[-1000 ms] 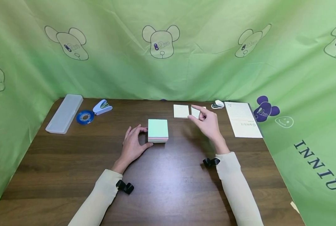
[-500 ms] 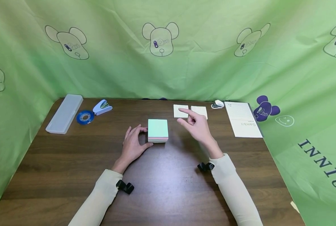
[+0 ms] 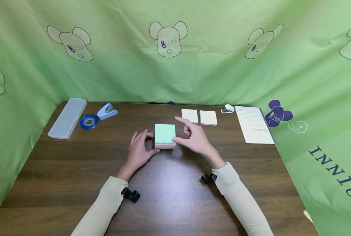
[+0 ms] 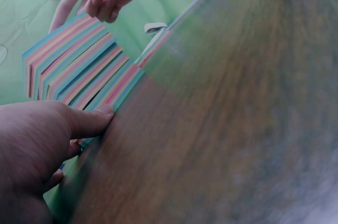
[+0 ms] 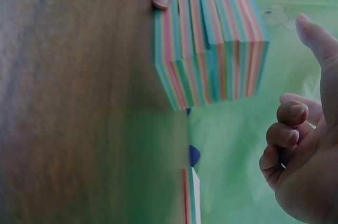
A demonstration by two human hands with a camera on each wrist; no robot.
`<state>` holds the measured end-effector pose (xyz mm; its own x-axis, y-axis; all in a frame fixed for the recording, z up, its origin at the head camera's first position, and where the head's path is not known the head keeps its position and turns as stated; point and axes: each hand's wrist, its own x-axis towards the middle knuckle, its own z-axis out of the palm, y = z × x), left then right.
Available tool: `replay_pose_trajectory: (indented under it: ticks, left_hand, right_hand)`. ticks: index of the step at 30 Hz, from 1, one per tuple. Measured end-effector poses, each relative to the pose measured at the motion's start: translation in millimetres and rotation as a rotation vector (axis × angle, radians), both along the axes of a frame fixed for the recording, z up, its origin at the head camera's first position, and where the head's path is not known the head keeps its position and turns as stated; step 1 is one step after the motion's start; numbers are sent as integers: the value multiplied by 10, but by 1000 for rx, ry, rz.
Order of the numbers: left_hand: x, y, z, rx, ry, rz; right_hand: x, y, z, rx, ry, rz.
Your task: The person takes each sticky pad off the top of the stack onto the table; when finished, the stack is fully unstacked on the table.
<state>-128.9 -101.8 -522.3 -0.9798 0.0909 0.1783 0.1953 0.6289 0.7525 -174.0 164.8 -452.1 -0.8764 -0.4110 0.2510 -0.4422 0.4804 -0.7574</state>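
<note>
A square stack of sticky note pads (image 3: 165, 133) stands on the table, mint green on top, with striped pink, yellow and blue edges (image 5: 211, 49). My left hand (image 3: 138, 150) holds its lower left side, the thumb (image 4: 95, 122) against the near face and the other fingers round the left and back. Just right of the stack and higher, my right hand (image 3: 194, 137) hovers with thumb and index finger spread apart. Its other fingers (image 5: 288, 134) are curled and hold nothing. The right wrist view shows a gap between that hand and the stack.
Two white-topped note pads (image 3: 208, 117) lie side by side at the back. Farther right are a white stapler (image 3: 227, 109) and a notebook (image 3: 254, 125). On the left lie a translucent case (image 3: 67, 118), blue tape (image 3: 89, 122) and a blue stapler (image 3: 106, 112). Green cloth (image 3: 169, 82) borders the table.
My right hand has moved left and slightly nearer, from over the white-topped pads to beside the stack, uncovering both pads. My left hand and the stack have stayed put.
</note>
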Motion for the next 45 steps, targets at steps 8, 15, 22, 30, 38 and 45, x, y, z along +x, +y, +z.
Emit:
replay_pose_trajectory:
  ticks: [8,15,22,30,38,45]
  left_hand:
    - [1,2,7,3,4,-5]
    - [-3,1,21,-2,6,-4]
    - [-8,6,30,-4,-1,-4]
    - [-5,-8,24,17,24,-8]
    - [-9,2,23,17,28,-9]
    - [-8,9,35,13,17,-8]
  right_hand:
    - [-28,-66,-103,90,-4,22]
    - [-24,-124,-155,140,-56,23]
    - [-8,-154,-186,142,-82,8]
    - [-21,-166,-202,103,-84,9]
    - [-30,-134,-202,54,-98,6]
    - [-31,-119,-184,17,-103,14]
